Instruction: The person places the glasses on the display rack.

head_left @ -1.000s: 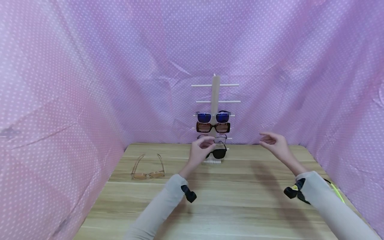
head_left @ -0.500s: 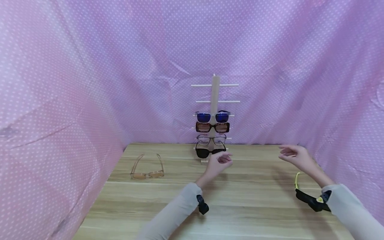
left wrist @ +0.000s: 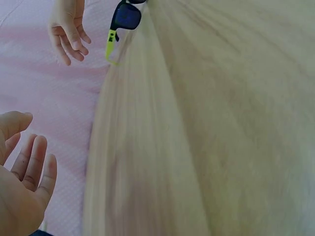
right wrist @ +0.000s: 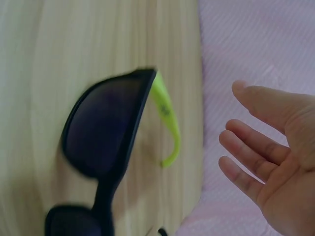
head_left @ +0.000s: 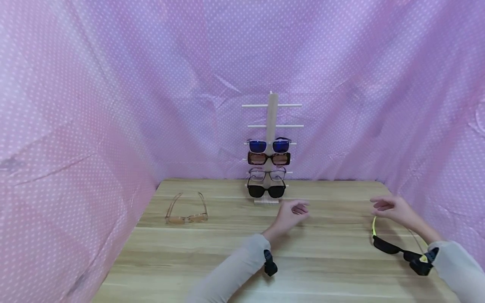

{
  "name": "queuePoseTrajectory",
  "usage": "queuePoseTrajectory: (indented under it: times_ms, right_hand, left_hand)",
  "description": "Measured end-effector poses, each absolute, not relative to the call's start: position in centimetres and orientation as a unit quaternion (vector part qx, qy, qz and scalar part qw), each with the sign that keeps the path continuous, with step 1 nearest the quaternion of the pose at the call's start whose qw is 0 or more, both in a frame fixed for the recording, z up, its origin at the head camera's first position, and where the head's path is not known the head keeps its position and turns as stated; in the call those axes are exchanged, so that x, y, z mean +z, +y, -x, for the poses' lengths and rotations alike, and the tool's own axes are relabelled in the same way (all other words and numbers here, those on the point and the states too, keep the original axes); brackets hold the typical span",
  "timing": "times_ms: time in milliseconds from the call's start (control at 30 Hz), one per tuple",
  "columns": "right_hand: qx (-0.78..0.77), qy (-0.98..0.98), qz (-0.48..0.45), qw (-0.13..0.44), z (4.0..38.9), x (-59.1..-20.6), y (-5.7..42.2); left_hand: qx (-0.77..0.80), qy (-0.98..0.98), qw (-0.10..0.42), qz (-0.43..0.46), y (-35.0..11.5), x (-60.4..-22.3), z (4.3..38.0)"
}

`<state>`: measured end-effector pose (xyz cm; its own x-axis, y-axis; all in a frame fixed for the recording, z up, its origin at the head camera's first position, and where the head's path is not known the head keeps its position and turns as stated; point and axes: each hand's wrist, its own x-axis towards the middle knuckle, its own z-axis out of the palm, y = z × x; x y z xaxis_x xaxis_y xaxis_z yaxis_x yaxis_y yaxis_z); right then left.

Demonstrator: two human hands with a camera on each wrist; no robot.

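Note:
My right hand [head_left: 394, 209] hovers over the far side of black sunglasses with yellow-green temples [head_left: 390, 246], its fingers loosely bent and holding nothing. In the right wrist view those sunglasses [right wrist: 106, 125] lie on the wood beside the hand [right wrist: 275, 152]. My left hand [head_left: 291, 214] is above the table, just right of the display stand's base, also with nothing in its relaxed fingers [left wrist: 37, 162]. On the stand [head_left: 272, 113] hang blue-lensed sunglasses [head_left: 269, 146], tortoiseshell sunglasses [head_left: 269, 159], thin-framed eyeglasses [head_left: 267, 174] and black sunglasses [head_left: 266, 191], one below another.
Clear orange-tinted glasses [head_left: 186, 219] rest with temples unfolded at the left of the wooden table [head_left: 163, 256]. Two bare white rods [head_left: 289, 105] cross the upper stand. Pink dotted cloth [head_left: 189, 84] surrounds the table's back and sides.
Both hands have moved right and toward the near side, away from the stand. The left hand no longer covers the lower eyewear; the right hand has come to the yellow-green-templed sunglasses.

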<state>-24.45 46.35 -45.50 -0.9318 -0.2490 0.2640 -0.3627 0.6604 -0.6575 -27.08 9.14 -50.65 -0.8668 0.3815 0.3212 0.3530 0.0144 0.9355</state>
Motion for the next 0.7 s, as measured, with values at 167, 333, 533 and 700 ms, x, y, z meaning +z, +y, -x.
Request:
queuePoseTrajectory:
  times_ms: [167, 333, 533, 700]
  right_hand:
    - [0.376, -0.903, -0.195, 0.073, 23.6, -46.3, 48.2]
    - [0.351, -0.917, -0.18, 0.062, 22.8, -46.3, 49.9]
    - [0.307, -0.935, -0.166, 0.06, 22.3, -46.1, 52.3]
    - [0.272, -0.947, -0.164, 0.053, 21.8, -46.5, 54.4]
  left_hand:
    - [0.642, 0.718, 0.042, -0.266, 10.3, -51.2, 26.5]
    - [0.628, 0.724, 0.059, -0.279, 11.9, -51.8, 26.4]
    - [0.625, 0.724, 0.085, -0.279, 14.0, -52.2, 25.9]
    - [0.618, 0.729, 0.09, -0.28, 15.7, -52.6, 25.3]
